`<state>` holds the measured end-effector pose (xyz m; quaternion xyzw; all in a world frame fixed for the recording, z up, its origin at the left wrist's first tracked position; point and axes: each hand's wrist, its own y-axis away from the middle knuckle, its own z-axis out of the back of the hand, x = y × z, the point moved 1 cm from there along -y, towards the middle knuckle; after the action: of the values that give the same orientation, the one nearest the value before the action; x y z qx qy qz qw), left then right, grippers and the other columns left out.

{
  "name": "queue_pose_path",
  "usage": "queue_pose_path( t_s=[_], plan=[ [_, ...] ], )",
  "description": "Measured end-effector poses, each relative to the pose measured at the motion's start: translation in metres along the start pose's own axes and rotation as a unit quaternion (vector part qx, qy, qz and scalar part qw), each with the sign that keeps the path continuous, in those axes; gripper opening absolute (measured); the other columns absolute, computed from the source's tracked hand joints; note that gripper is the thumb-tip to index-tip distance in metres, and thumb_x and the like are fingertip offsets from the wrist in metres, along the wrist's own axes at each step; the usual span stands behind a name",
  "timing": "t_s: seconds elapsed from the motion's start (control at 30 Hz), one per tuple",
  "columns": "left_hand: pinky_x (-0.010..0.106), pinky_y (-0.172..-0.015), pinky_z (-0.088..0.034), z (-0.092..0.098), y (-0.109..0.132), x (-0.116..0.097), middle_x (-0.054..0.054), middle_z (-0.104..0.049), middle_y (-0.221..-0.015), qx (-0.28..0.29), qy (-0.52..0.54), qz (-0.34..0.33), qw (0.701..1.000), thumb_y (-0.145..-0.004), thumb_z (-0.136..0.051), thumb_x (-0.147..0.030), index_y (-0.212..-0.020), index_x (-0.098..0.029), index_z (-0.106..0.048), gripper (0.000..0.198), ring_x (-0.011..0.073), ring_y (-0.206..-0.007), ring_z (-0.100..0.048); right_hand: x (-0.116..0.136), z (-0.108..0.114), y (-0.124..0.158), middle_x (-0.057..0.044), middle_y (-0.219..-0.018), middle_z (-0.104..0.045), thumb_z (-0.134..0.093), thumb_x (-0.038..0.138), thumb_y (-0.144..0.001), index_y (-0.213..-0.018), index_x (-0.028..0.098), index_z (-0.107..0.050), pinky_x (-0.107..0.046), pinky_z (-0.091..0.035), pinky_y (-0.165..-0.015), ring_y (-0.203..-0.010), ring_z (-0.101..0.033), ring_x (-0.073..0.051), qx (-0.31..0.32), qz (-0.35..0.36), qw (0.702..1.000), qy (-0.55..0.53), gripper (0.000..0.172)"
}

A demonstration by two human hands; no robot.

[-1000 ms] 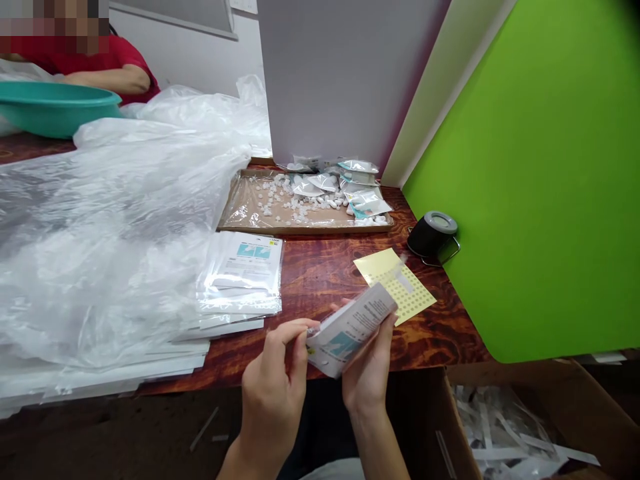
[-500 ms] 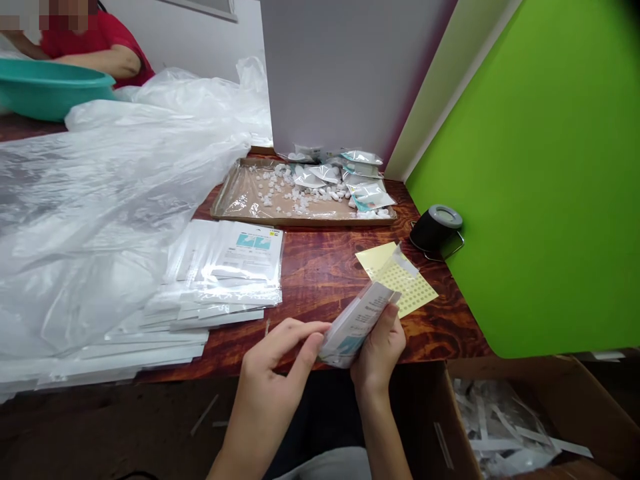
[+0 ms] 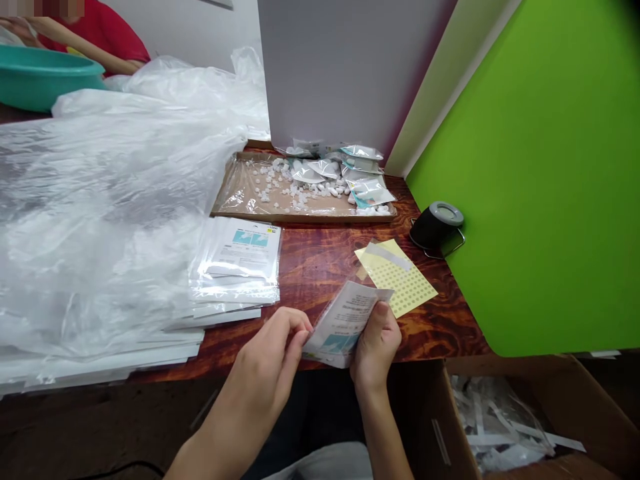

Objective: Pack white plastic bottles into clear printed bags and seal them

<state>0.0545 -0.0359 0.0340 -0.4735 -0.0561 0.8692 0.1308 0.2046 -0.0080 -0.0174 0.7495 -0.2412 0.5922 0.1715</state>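
One packet, left fingers pinching, right fingers gripping, print illegible

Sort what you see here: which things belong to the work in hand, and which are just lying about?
Likely part of the work:
Printed packet, gripped by the right hand, left hand at its edge
Similar packets, stacked
Yellow dotted sheet
Tray with white pieces and clear bags

Probably just lying about:
Black cylinder
Teal basin
Cardboard box of strips
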Motion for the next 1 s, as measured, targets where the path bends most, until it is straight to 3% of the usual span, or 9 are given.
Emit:
queue_pose_path(
  t_s=[0.23, 0.33, 0.4, 0.53, 0.6, 0.77, 0.87, 1.0],
  plan=[
    [0.024, -0.058, -0.043, -0.022, 0.000, 0.025, -0.001, -0.061, -0.074, -0.196, -0.163, -0.072, 0.964, -0.095, -0.044, -0.020, -0.089, -0.022, -0.051, 0.009, 0.0135, -0.059, -0.060, 0.002, -0.006, 0.007, -0.008, -0.085, -0.074, -0.051, 0.059, -0.088, -0.093, 0.013, -0.064, -0.031, -0.054, -0.070, -0.078, -0.069, -0.022, 0.010, -0.025, 0.999, 0.043, 0.048],
    [0.024, -0.064, -0.047, -0.029, -0.004, 0.033, 0.000, -0.064, -0.079, -0.260, -0.134, -0.072, 0.954, -0.093, -0.048, -0.017, -0.090, -0.021, -0.052, 0.006, 0.0137, -0.068, -0.063, 0.001, -0.007, 0.010, -0.010, -0.087, -0.074, -0.055, 0.062, -0.084, -0.093, 0.013, -0.062, -0.031, -0.056, -0.070, -0.080, -0.070, -0.023, 0.022, -0.026, 0.999, 0.039, 0.050],
    [0.023, -0.066, -0.050, -0.032, -0.005, 0.034, 0.000, -0.065, -0.080, -0.277, -0.072, -0.030, 0.958, -0.092, -0.050, -0.020, -0.088, -0.021, -0.054, 0.005, 0.0141, -0.071, -0.064, 0.002, -0.007, 0.010, -0.010, -0.088, -0.074, -0.062, 0.060, -0.080, -0.097, 0.013, -0.062, -0.032, -0.056, -0.068, -0.080, -0.071, -0.024, 0.037, -0.036, 0.998, 0.029, 0.050],
    [0.022, -0.058, -0.050, -0.029, -0.005, 0.028, -0.001, -0.065, -0.075, -0.260, 0.076, 0.087, 0.959, -0.089, -0.058, -0.034, -0.098, -0.020, -0.063, 0.018, 0.0140, -0.065, -0.063, 0.003, -0.006, 0.009, -0.012, -0.096, -0.075, -0.067, 0.052, -0.080, -0.105, 0.013, -0.061, -0.034, -0.058, -0.070, -0.085, -0.072, -0.025, 0.057, -0.076, 0.995, 0.008, 0.046],
    [0.022, -0.060, -0.051, -0.025, -0.004, 0.023, -0.001, -0.066, -0.076, -0.239, 0.107, 0.103, 0.960, -0.087, -0.061, -0.038, -0.107, -0.021, -0.067, 0.026, 0.0145, -0.066, -0.063, 0.004, -0.006, 0.008, -0.012, -0.098, -0.075, -0.066, 0.051, -0.081, -0.105, 0.013, -0.062, -0.034, -0.058, -0.072, -0.087, -0.071, -0.025, 0.053, -0.077, 0.996, 0.000, 0.046],
    [0.020, -0.055, -0.045, -0.014, -0.004, 0.019, 0.000, -0.065, -0.071, -0.148, 0.148, 0.036, 0.977, -0.086, -0.065, -0.031, -0.088, -0.024, -0.077, 0.014, 0.0130, -0.063, -0.059, 0.004, -0.005, 0.006, -0.010, -0.089, -0.075, -0.067, 0.052, -0.080, -0.100, 0.013, -0.062, -0.032, -0.058, -0.067, -0.081, -0.071, -0.024, 0.055, -0.075, 0.995, -0.029, 0.043],
    [0.020, -0.050, -0.042, -0.010, -0.003, 0.021, -0.001, -0.060, -0.064, -0.119, 0.187, 0.000, 0.975, -0.085, -0.066, -0.026, -0.088, -0.025, -0.078, 0.013, 0.0109, -0.056, -0.054, 0.002, -0.003, 0.004, -0.008, -0.085, -0.074, -0.068, 0.052, -0.079, -0.099, 0.013, -0.062, -0.034, -0.059, -0.069, -0.078, -0.071, -0.023, 0.062, -0.083, 0.993, -0.054, 0.044],
    [0.020, -0.051, -0.042, -0.002, -0.004, 0.022, 0.000, -0.058, -0.066, -0.059, 0.230, 0.009, 0.971, -0.083, -0.067, -0.027, -0.088, -0.024, -0.078, 0.012, 0.0114, -0.058, -0.054, -0.002, 0.000, 0.001, -0.009, -0.088, -0.074, -0.070, 0.054, -0.076, -0.102, 0.014, -0.062, -0.034, -0.059, -0.068, -0.074, -0.070, -0.022, 0.063, -0.091, 0.992, -0.068, 0.048]
  ],
)
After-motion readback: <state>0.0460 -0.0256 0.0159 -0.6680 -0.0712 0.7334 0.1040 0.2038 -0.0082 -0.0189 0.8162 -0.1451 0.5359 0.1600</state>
